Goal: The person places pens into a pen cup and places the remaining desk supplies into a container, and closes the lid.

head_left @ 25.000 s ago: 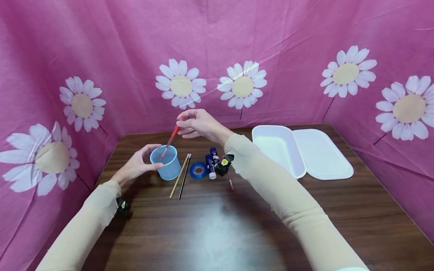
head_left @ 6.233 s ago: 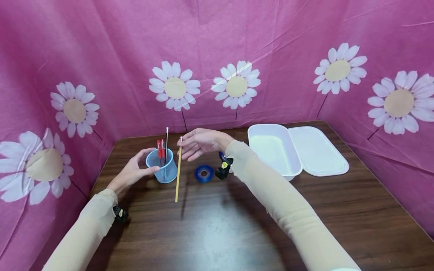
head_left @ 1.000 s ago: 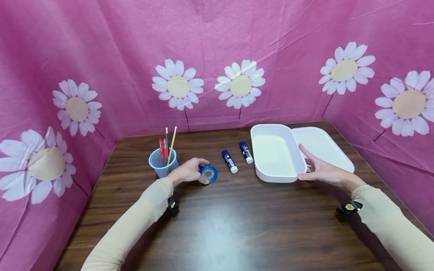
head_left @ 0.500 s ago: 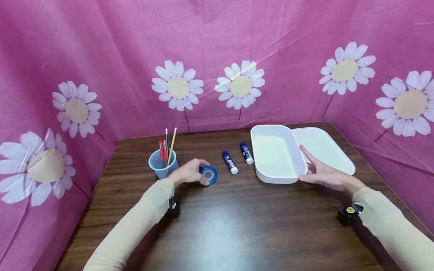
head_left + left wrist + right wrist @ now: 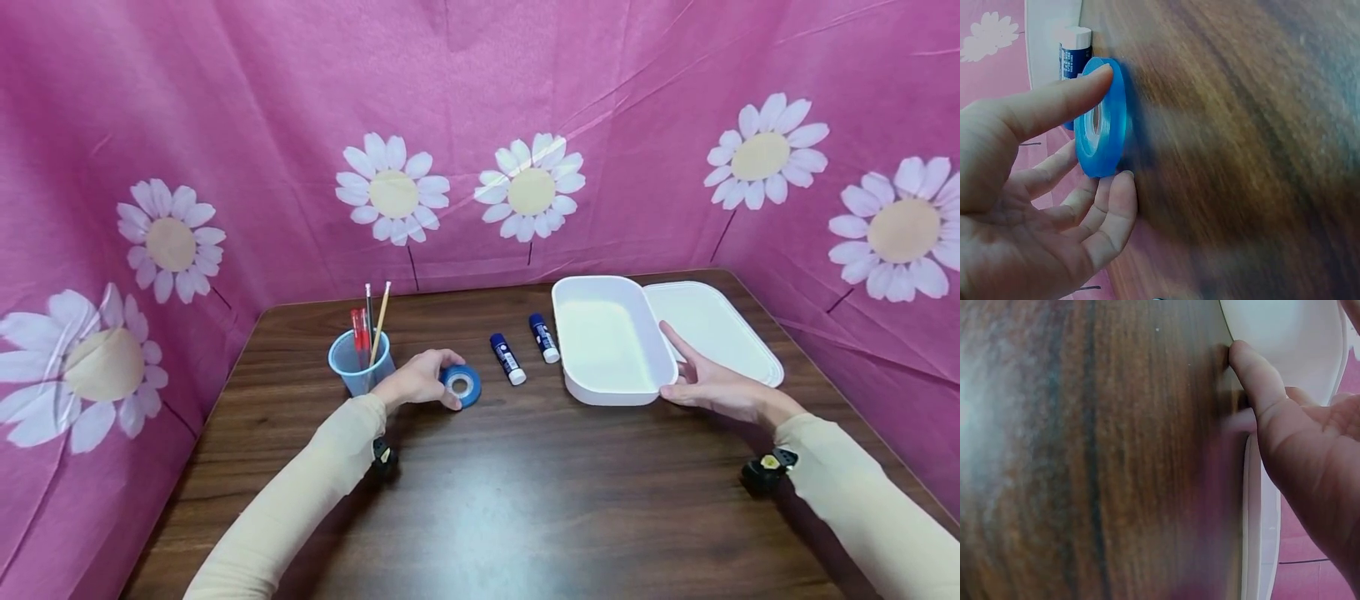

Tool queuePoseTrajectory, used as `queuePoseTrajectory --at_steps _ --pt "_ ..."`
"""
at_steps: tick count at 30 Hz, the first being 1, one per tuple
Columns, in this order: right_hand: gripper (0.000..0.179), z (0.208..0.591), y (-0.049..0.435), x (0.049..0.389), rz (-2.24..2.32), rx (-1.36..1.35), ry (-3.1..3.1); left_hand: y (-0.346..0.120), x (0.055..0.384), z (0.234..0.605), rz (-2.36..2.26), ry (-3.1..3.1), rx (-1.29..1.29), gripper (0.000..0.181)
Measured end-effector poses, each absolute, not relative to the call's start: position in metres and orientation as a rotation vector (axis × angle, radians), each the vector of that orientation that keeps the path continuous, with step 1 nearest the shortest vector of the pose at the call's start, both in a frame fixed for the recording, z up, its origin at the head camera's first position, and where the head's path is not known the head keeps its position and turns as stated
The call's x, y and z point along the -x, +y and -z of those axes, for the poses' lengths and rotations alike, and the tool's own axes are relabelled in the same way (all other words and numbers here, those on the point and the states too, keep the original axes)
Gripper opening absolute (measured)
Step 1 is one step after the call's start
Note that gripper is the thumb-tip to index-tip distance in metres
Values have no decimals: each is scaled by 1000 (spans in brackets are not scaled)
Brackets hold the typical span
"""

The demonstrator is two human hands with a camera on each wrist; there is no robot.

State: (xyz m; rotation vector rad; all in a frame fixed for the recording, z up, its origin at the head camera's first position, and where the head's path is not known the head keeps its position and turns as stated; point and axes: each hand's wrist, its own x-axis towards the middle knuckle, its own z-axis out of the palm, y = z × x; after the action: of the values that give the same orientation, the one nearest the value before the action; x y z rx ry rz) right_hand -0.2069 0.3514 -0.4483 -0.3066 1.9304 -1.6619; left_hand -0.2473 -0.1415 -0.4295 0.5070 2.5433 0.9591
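Nearest of all, the brown table runs out between two pale sleeves, each with a small black camera at the wrist. Now up to the left hand, and here is the action: thumb and fingers close in around the blue tape roll, holding it by its left side. The left wrist view has the thumb across the roll's edge, fingertips meeting it from the other side. Whether the roll is off the wood, I cannot tell.

Over to the right! The right hand has thumb and forefinger spread wide, the thumb touching the white box at its near right corner, the forefinger reaching along its right side; the other fingers are mostly hidden. The step in hand, I judge, is gripping the roll while the box is steadied. Any lift from here would call for a firm pinch on that rim and a path over the sticks.

Between roll and box lie two glue sticks, the near one and the far one, white ends toward us. Left of the roll, a blue cup holds red pens, a dark pencil and a yellow one. Right of the box lies the white lid; beyond everything, a pink daisy curtain.
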Motion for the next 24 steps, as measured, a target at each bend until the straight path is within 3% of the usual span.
queuePoseTrajectory --at_steps 14,24 --pt "110 452 349 208 1720 352 1862 -138 249 421 -1478 2063 -346 52" --pt "109 451 352 205 1717 336 1900 -108 255 412 -1544 1918 -428 49"
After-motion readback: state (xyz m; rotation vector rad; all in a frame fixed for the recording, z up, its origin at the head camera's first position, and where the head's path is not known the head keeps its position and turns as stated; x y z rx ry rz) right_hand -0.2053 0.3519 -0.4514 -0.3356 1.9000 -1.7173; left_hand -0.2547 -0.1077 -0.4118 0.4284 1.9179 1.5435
